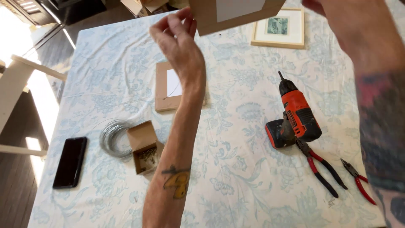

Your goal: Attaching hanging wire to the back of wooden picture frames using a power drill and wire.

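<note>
- We count three picture frames: one raised at top centre (236, 14), one face down mid-frame (168, 86), one face up upper right (279, 27).
- Two pliers, lower right (319, 166) (358, 180).
- One drill (295, 116).
- One wire coil (113, 137).
- One small open box (145, 147).
- One phone (70, 162).

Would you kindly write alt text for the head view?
Two raised hands, left and right, hold a brown-backed frame above a floral tablecloth. Below lie a drill, pliers, wire coil, phone and small box.
</note>
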